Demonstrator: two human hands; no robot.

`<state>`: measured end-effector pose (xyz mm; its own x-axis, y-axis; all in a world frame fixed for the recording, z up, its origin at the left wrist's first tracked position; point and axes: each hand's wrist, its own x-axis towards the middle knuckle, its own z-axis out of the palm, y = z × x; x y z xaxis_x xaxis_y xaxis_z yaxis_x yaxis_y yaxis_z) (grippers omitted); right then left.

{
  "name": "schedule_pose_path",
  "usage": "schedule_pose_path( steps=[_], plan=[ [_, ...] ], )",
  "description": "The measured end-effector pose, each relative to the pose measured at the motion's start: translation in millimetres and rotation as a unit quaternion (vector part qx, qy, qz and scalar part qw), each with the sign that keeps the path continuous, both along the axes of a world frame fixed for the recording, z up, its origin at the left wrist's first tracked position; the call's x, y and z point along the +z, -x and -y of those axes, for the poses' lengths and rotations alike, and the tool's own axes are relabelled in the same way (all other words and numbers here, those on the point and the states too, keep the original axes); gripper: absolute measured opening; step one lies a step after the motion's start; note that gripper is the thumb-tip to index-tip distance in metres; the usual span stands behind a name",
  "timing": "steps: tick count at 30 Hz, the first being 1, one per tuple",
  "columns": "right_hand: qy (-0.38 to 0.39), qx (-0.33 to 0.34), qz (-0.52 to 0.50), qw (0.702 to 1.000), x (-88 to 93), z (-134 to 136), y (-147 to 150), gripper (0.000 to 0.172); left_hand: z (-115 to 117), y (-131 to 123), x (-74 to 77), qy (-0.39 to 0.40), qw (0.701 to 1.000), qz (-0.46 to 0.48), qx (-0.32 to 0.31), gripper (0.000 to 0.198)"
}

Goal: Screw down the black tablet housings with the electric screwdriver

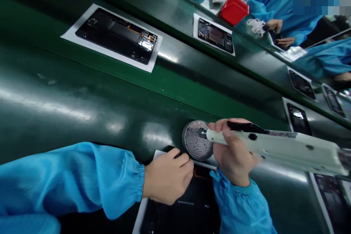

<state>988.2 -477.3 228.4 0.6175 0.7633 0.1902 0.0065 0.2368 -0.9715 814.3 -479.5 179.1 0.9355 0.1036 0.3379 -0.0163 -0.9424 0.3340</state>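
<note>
My right hand (233, 153) is wrapped round a pale electric screwdriver (287, 150). The driver's tip reaches down to a round metal screw dish (197, 140) with a perforated or dimpled top. Just left of that dish, my left hand (171, 177) rests at the top edge of a dark tablet housing (186, 208), its fingers curled and pressed together. Whatever those fingers hold, if anything, is hidden. White paper (139, 217) lies under the housing, whose lower part runs out of view.
On the green belt beyond lie an opened tablet (115, 36) on white paper and another opened tablet (215, 34). A red bin (234, 10) stands at the far side. Across the line, a co-worker's hands (279, 34) handle a device. More devices lie to the right.
</note>
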Motion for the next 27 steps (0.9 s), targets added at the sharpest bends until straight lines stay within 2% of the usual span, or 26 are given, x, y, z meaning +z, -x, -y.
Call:
schedule_pose_path(
  steps=[11,27],
  plan=[
    [-0.002,0.012,-0.002,1.0,-5.4,-3.7,1.4,0.024,2.7,0.6,0.7,-0.01,1.0,-0.025,0.001,0.041],
    [0.023,-0.007,0.015,1.0,-9.7,-5.7,1.5,0.023,1.5,1.3,1.4,-0.021,1.0,-0.022,0.006,0.039]
  ],
)
